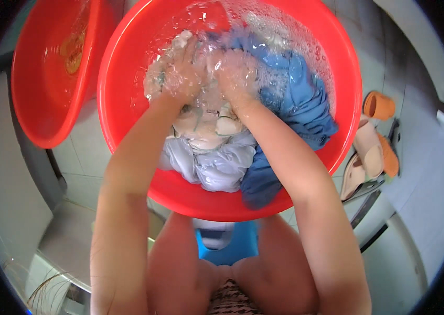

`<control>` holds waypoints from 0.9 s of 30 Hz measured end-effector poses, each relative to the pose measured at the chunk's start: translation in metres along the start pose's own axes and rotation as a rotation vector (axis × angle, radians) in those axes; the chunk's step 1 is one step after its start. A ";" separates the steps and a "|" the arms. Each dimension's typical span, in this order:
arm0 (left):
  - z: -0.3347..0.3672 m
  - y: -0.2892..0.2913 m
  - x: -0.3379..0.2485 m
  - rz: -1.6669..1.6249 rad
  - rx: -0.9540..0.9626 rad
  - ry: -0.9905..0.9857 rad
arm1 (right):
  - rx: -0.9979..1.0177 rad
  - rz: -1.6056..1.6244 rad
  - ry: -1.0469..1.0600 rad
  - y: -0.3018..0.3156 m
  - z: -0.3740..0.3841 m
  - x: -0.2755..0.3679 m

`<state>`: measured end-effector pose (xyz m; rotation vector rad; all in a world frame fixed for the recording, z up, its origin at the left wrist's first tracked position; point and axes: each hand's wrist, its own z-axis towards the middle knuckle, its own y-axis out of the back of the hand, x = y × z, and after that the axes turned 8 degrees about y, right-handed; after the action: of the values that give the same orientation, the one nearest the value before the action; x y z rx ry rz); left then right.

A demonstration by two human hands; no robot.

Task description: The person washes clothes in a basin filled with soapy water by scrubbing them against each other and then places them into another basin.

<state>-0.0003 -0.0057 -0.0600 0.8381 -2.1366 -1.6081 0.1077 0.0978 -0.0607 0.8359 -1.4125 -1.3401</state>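
Both my hands are down in the sudsy water of a big red basin (111, 100), on a cream-white wet garment (201, 131). My left hand (185, 79) lies on the garment's left part. Close by on its right, my right hand (236, 73) presses into the middle of the same cloth. Foam, water and blur hide the fingers of both, so their grip does not show. Blue denim clothing (300, 94) is heaped along the basin's right side. A pale lilac-white cloth (222, 165) bulges out of the water at the near side, beside a darker blue piece (261, 181).
A second red basin (38, 100), with a yellow-orange patch on its inside, stands at the left. Orange slippers (379, 106) and beige slippers (370, 147) lie on the tiled floor at the right. Between my knees is a blue plastic stool (240, 247).
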 end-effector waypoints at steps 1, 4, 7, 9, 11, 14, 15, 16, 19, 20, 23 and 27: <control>0.000 -0.007 0.017 -0.017 -0.025 0.019 | 0.062 0.097 -0.025 0.020 0.013 0.013; -0.001 -0.013 0.029 -0.328 -0.176 -0.015 | -0.070 0.442 -0.090 0.048 0.019 -0.002; -0.022 0.030 0.021 -0.315 -0.088 0.143 | -0.311 0.835 -0.354 0.079 0.016 -0.034; -0.027 0.040 0.025 -0.366 0.015 0.094 | -0.298 1.504 -0.727 0.113 0.019 -0.046; -0.021 0.056 0.027 -0.382 0.054 0.030 | -0.242 1.769 -0.625 0.150 0.014 -0.046; -0.022 0.065 0.039 -1.172 0.164 0.116 | -0.159 1.952 -0.553 0.195 0.007 -0.034; -0.026 0.081 0.044 -1.526 0.248 0.076 | -0.125 1.979 -0.555 0.201 0.006 -0.039; -0.030 0.099 0.046 -1.597 0.351 0.203 | -0.089 1.891 -0.566 0.194 0.004 -0.045; -0.040 0.116 0.040 -1.791 0.135 0.117 | -0.029 1.493 -0.662 0.159 0.009 -0.041; -0.040 0.110 0.040 -1.565 0.038 0.072 | 0.008 1.398 -0.568 0.139 0.010 -0.038; -0.030 0.068 0.022 -0.955 -0.099 -0.122 | 0.002 1.201 -0.357 0.073 0.005 -0.021; -0.020 0.023 0.013 -0.606 0.036 -0.028 | 0.000 0.377 0.103 0.039 0.001 -0.014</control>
<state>-0.0043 -0.0245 -0.0333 1.5971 -2.0455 -1.8524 0.1163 0.1173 -0.0256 0.5922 -1.4061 -0.9961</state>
